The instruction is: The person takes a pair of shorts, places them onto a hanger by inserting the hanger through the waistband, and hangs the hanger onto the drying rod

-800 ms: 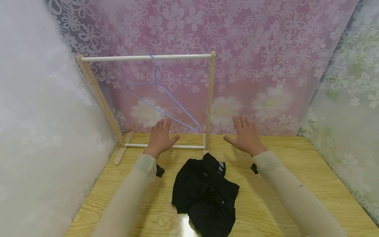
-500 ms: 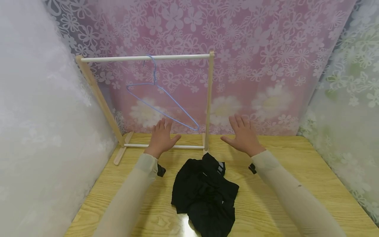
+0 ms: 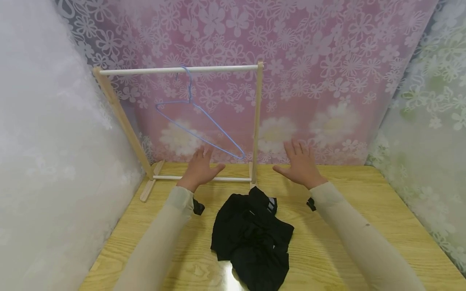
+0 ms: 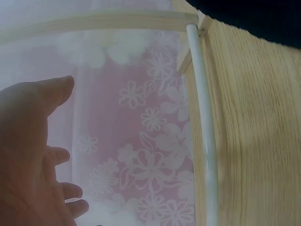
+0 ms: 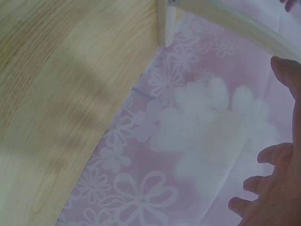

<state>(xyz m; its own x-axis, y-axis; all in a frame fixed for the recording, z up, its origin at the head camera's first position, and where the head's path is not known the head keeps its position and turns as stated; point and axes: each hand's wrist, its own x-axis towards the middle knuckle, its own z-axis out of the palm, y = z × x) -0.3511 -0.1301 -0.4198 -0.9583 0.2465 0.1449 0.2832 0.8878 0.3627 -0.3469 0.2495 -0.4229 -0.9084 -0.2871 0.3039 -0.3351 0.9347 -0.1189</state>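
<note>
My left hand (image 3: 199, 171) hovers in front of the rack's lower bar, fingers extended and thumb spread to the right, holding nothing. To the right of the rack, my right hand (image 3: 301, 166) is raised with spread fingers and nothing in it. A crumpled black garment (image 3: 251, 238) with a small grey-white striped patch lies on the table between my forearms. Above and behind my left hand, a blue wire hanger (image 3: 218, 126) hangs from the rack's top rail. The left wrist view shows my left hand (image 4: 28, 150) beside the white lower bar (image 4: 204, 122).
A wooden rack (image 3: 257, 121) with a white top rail (image 3: 145, 72) stands at the back left of the wood-grain table (image 3: 349, 210). A pink floral curtain (image 3: 320, 81) closes off the back. Pale floral sheets hang on the left (image 3: 54, 141) and right (image 3: 429, 161).
My right hand has shifted slightly left, and my left hand slightly right. The garment, hanger and rack have stayed in place.
</note>
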